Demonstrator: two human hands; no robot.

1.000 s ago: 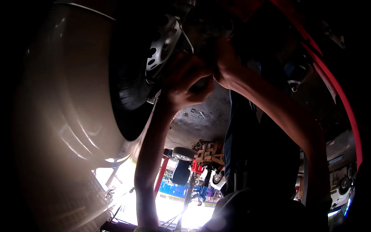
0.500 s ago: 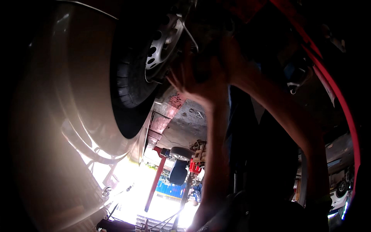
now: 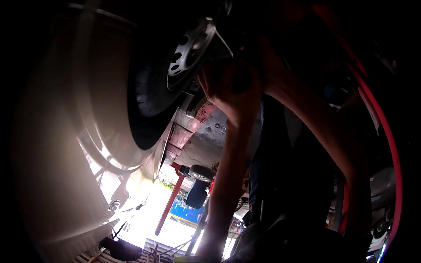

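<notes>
Both my arms reach up into the dark underside of a raised car, beside a wheel (image 3: 188, 55) with a silver rim and black tyre. Next to the rim's inner side, my left hand (image 3: 232, 90) is closed, its fingers curled around something too dark to make out. Beyond it and to its right, my right hand (image 3: 265, 55) fades into shadow. Its fingers are hidden, and so is anything they touch. A thin pale metal rod or edge (image 3: 223, 41) runs down from the rim toward my hands.
Light-coloured car bodywork (image 3: 57, 131) fills the left side. A red curved bar or hose (image 3: 394, 153) bends down the right. Below are a stained floor with a red stripe (image 3: 182, 131), a red post (image 3: 171, 204), a loose wheel (image 3: 201, 173) and a blue panel (image 3: 184, 212) in bright light.
My left hand's fingers, spread before, are now curled in, and its forearm has shifted left. The right arm stays raised in nearly the same place. The whole view has shifted slightly.
</notes>
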